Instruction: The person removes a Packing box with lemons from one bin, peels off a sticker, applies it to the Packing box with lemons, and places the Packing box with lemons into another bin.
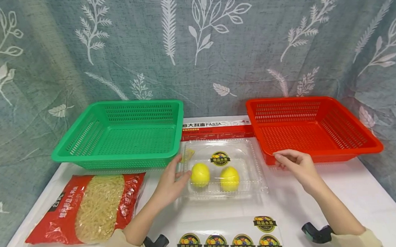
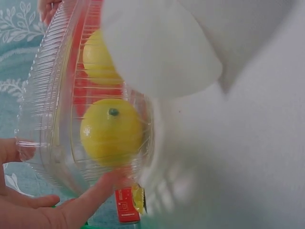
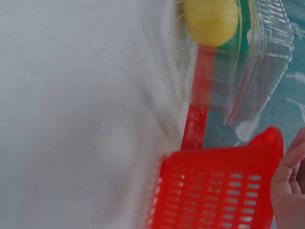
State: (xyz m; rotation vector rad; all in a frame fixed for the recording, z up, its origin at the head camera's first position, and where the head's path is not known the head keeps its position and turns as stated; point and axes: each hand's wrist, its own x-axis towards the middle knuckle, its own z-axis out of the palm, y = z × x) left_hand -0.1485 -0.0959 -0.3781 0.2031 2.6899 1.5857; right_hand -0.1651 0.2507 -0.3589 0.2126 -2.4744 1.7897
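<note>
A clear plastic clamshell box (image 1: pixel 242 162) with a round fruit sticker (image 1: pixel 220 158) on its lid stands mid-table, lid down. Two lemons (image 1: pixel 200 175) show through its front. My left hand (image 1: pixel 169 184) is at the box's left side, thumb and fingers spread; in the left wrist view the thumb (image 2: pixel 97 193) lies against its lower wall and a fingertip is at the lid rim. My right hand (image 1: pixel 299 166) hovers at the front left corner of the red basket (image 1: pixel 328 156), fingers loosely bent, with nothing visible in them.
A green basket (image 1: pixel 124 157) stands back left, with a red bag of pasta (image 1: pixel 98 209) before it. Behind the box lies a red and white pasta box (image 1: pixel 216 131); a small yellow packet (image 1: pixel 188 154) is at its left. A sheet of stickers (image 1: pixel 226 226) lies in front.
</note>
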